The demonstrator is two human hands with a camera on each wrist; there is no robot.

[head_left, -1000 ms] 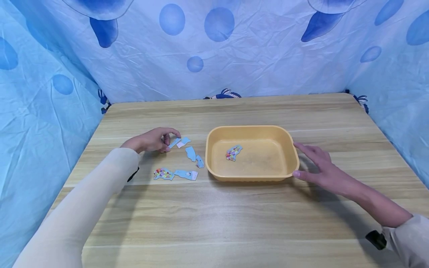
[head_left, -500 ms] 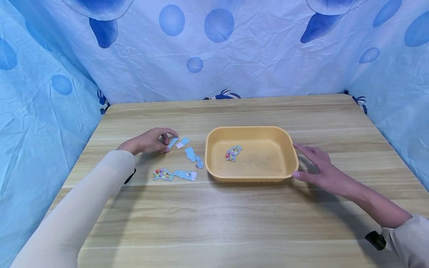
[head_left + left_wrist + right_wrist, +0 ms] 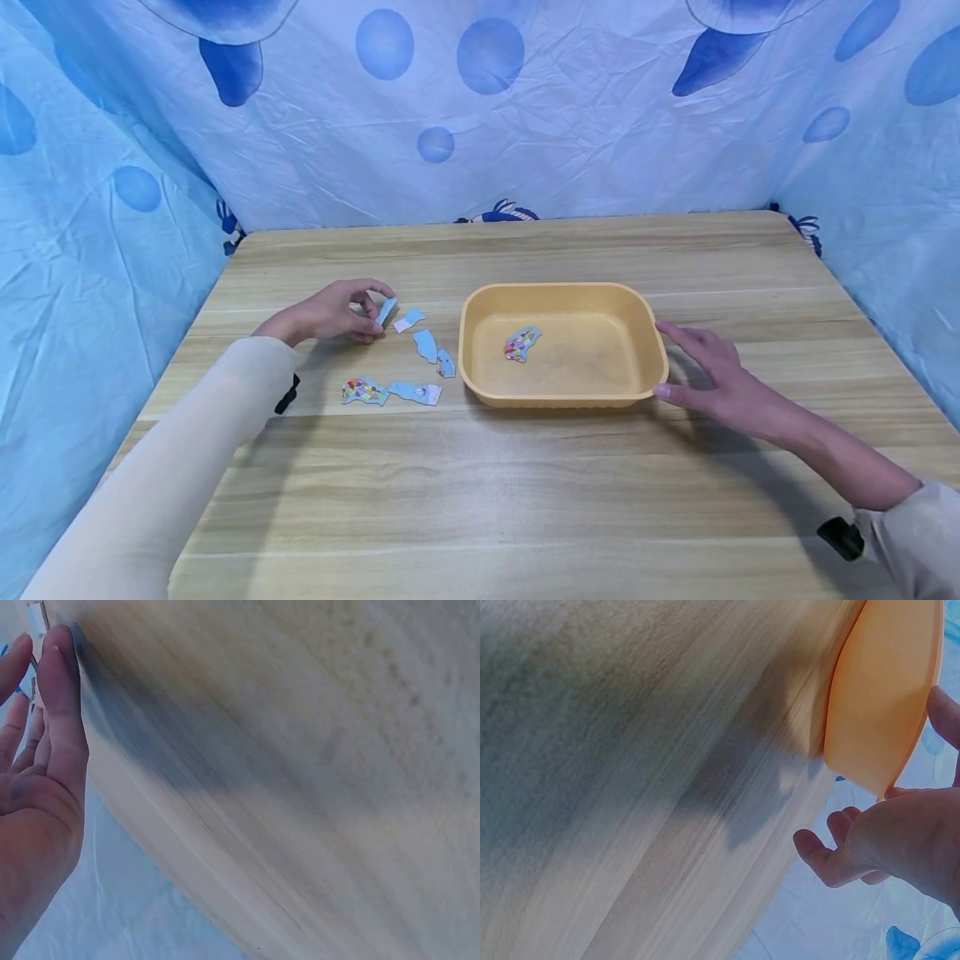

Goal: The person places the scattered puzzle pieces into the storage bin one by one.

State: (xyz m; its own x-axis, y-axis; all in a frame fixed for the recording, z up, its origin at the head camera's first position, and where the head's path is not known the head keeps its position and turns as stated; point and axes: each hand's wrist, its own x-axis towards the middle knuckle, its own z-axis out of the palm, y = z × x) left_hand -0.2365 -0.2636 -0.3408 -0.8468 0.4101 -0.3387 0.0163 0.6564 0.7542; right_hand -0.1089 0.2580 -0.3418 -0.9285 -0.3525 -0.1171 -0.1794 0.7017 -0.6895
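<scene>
My left hand (image 3: 330, 312) pinches a blue puzzle piece (image 3: 386, 311) between thumb and fingers, tilted up off the table left of the tray. Close beside it lies a blue-and-pink piece (image 3: 409, 320). Two more blue pieces, a plain one (image 3: 426, 346) and a smaller one (image 3: 446, 363), lie near the tray's left side. My right hand (image 3: 708, 375) touches the right rim of the yellow plastic tray (image 3: 562, 400) with outstretched thumb and index finger; its other fingers bend loosely. Inside the tray rests a multicoloured piece (image 3: 522, 342).
Nearer the front, a colourful piece (image 3: 364, 390) and a blue piece with a pink end (image 3: 415, 392) lie end to end. Blue patterned cloth (image 3: 480, 125) hangs behind and beside the wooden table (image 3: 495, 500).
My left hand has drawn slightly left and raised the blue puzzle piece, which lay flatter and nearer the blue-and-pink one before. My right hand and the tray look unmoved.
</scene>
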